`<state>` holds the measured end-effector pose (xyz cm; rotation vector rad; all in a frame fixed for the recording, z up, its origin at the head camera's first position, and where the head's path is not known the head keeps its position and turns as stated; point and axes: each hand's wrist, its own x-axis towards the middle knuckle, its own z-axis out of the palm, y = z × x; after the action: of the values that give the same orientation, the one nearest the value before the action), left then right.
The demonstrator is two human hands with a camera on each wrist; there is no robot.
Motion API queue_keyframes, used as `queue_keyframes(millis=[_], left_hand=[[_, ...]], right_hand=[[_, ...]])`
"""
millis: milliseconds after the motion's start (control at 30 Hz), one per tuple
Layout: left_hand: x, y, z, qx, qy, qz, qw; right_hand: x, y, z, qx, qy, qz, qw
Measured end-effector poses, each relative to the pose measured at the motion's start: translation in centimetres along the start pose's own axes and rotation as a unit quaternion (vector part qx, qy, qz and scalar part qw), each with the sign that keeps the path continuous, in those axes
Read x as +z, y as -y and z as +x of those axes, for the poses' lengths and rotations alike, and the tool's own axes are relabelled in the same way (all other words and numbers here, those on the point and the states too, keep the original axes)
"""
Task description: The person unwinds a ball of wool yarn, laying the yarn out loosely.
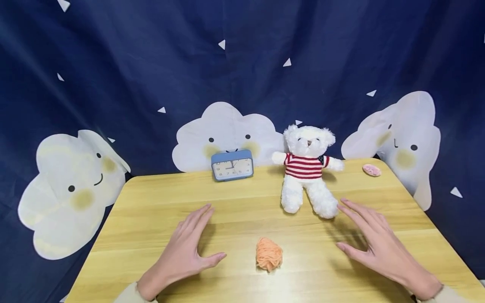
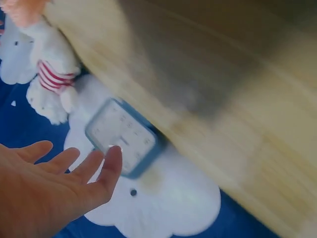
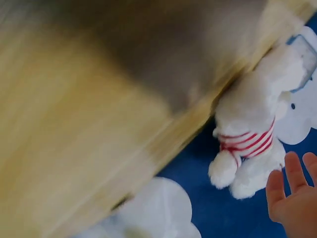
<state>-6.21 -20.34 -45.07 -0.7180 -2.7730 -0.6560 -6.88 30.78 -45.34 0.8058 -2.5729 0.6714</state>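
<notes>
An orange bundle of yarn (image 1: 269, 254) lies on the wooden table between the two hands. To its left, the left hand (image 1: 187, 246) hovers over the tabletop, fingers extended and thumb apart, holding nothing. On the other side the right hand (image 1: 379, 246) is held the same way, its fingertips near the foot of a white teddy bear (image 1: 307, 168) in a red-and-white striped shirt. The bear sits toward the back of the table. A blue alarm clock (image 1: 232, 165) stands left of the bear; in the left wrist view the clock (image 2: 121, 136) appears beyond the left fingers.
A small pink oval object (image 1: 371, 170) lies at the table's back right corner. Behind the table (image 1: 151, 219) hangs a dark blue curtain (image 1: 151, 54) printed with smiling white clouds and small triangles.
</notes>
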Motion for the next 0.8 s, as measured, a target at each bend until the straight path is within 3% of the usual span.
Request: queue_keyframes(millis=[133, 300, 533, 800], left_hand=[[0.8, -1.5, 0.6, -0.017, 0.025, -0.058, 0.9979], [1.8, -3.0, 1.7, -0.05, 0.069, -0.145, 0.9857], [3.5, -4.7, 2.6, -0.077, 0.126, -0.257, 0.9551], [5.4, -6.5, 3.3, -0.104, 0.154, -0.345, 0.9203]], right_hand=[[0.9, 1.5, 0.3, 0.027, -0.023, 0.109, 0.993], [2.1, 2.9, 1.1, 0.065, -0.024, 0.237, 0.969], [3.7, 4.6, 1.7, 0.128, 0.022, 0.394, 0.91], [5.8, 6.0, 2.2, 0.161, 0.07, 0.501, 0.847]])
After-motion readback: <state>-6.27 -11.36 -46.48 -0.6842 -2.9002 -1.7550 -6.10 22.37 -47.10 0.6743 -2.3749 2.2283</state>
